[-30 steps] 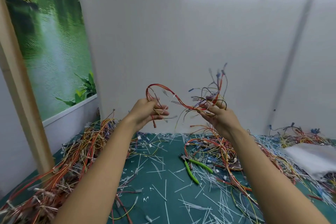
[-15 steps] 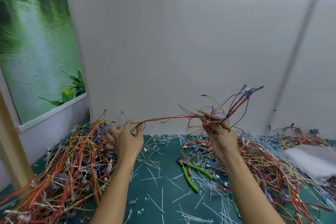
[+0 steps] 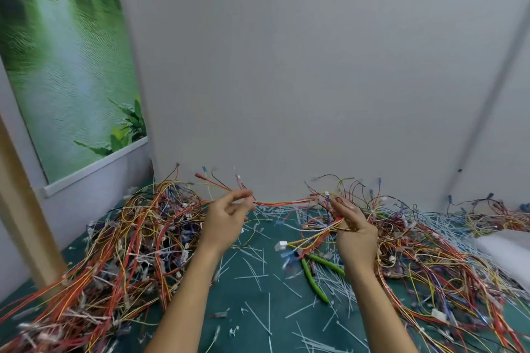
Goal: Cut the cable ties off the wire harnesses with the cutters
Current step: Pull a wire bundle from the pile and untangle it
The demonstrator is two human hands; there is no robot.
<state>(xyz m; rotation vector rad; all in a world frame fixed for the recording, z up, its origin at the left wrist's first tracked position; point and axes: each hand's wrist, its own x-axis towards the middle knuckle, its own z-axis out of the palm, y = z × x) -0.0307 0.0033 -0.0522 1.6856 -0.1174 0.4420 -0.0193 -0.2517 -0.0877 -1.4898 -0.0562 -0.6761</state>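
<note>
A red, orange and yellow wire harness (image 3: 282,203) stretches level between my two hands above the green mat. My left hand (image 3: 226,219) pinches its left end between thumb and fingertips; loose wire tips fan up and left from there. My right hand (image 3: 354,228) grips the harness's right end, with thin dark and yellow wires springing up around it. The green-handled cutters (image 3: 311,278) lie on the mat below my right hand, untouched. White cut cable ties (image 3: 258,318) are strewn over the mat.
A big heap of wire harnesses (image 3: 120,255) fills the left side, another heap (image 3: 436,261) the right. A white cloth or bag (image 3: 504,249) lies at the far right. A pale wall stands just behind; a wooden post (image 3: 25,209) is at left.
Both hands have come down from chest height to just above the mat and moved apart, pulling the harness out straight. The view has also tilted and shifted.
</note>
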